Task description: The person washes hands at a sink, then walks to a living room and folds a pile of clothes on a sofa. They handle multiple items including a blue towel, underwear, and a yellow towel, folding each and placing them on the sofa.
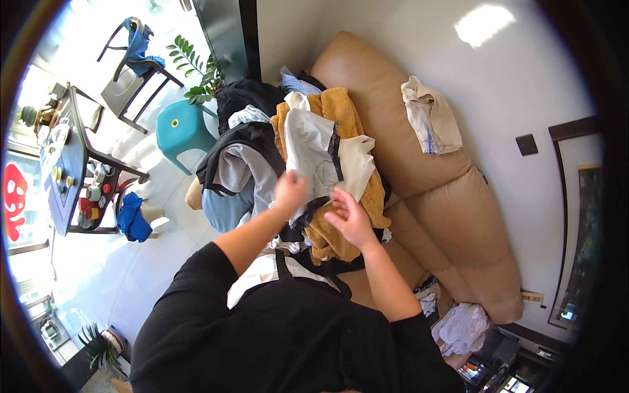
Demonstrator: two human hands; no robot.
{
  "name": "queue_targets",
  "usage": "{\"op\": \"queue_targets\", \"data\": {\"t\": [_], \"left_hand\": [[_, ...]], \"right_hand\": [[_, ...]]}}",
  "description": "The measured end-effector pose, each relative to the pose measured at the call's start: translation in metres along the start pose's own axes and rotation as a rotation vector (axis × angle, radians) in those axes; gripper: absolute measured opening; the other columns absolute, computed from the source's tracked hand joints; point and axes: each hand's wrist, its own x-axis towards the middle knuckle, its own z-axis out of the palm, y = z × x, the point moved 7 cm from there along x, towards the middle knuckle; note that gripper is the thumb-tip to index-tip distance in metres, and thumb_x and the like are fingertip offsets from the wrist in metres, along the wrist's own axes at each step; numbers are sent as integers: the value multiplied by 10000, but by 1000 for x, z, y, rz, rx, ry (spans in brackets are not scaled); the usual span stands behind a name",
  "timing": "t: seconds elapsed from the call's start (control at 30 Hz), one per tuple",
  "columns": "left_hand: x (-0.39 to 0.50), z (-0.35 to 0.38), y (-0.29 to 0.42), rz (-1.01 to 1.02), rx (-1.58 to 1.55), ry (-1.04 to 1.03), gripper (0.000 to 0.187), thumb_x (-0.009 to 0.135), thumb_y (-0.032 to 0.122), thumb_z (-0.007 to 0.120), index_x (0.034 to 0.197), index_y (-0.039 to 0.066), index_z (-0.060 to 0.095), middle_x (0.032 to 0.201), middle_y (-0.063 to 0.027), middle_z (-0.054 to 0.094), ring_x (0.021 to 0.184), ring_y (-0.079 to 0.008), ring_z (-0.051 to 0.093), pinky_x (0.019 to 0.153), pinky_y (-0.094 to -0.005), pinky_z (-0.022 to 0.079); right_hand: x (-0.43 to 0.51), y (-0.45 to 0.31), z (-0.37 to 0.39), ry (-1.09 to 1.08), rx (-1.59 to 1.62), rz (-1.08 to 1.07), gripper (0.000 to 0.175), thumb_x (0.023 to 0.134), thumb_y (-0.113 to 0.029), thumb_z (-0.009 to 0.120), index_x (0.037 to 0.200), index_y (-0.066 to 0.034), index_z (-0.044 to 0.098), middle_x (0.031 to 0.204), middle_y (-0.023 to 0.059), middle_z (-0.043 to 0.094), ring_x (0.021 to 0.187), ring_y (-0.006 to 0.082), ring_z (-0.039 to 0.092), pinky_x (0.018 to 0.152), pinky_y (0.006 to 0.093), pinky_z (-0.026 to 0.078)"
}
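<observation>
A pale grey garment with dark lace-like trim (310, 140) lies spread on the clothes heap in front of me. My left hand (291, 190) is curled at its left edge, blurred; whether the fingers grip the cloth is unclear. My right hand (350, 216) hovers by the garment's lower right side, fingers apart and nothing visible between them. Beneath the garment are a mustard-brown towel-like cloth (339, 105) and a cream-white cloth (357, 154). To the left, a grey garment (236, 167) lies bunched with a black one (216, 147).
The heap rests against a tan leather sofa (363, 83), with folded beige clothing (432, 115) on its backrest. A teal plastic stool (179, 125) stands left of the heap, near a potted plant (199, 73). Further left are a dark table (66, 172) and a chair (125, 88).
</observation>
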Motion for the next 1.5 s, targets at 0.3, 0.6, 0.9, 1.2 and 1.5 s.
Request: {"op": "queue_targets", "data": {"t": [0.3,0.6,0.9,1.2,1.5], "left_hand": [[-111,-23,134,698,-76,-115,366,797,71,657,1163,72,651,1095,-132,638,1093,-341,561,949,-407,456],[-138,-5,166,600,-119,-300,460,804,35,614,1245,113,508,755,-157,650,704,-344,650,674,-415,507],[-148,-21,214,927,661,-413,488,716,114,644,1197,172,585,776,-130,665,806,-357,662,750,-466,515],[-97,-31,194,600,92,-275,421,804,56,653,1216,70,571,1134,-128,644,1084,-266,604,937,-360,469],[-174,44,91,-468,-392,-723,710,912,550,599,1417,84,419,1448,-164,471,1364,-324,416,1120,-568,277]], "right_hand": [[-36,-21,-25,197,915,-16,310,980,-76,524,1285,-17,529,1196,73,626,1067,152,609,935,305,485],[-102,-107,-62,203,442,-121,225,911,-113,674,1105,-4,640,957,2,652,821,64,576,774,234,478],[-178,-132,-120,356,-572,-237,275,799,-31,641,1072,-54,659,877,92,613,799,236,614,755,362,495],[-211,-120,-150,280,-55,-95,151,881,-15,541,987,-4,648,860,34,640,802,142,613,725,292,492],[-198,-115,-116,101,1150,-303,421,1027,-345,485,1264,-12,588,1231,102,662,1142,251,619,1027,411,454]]}}
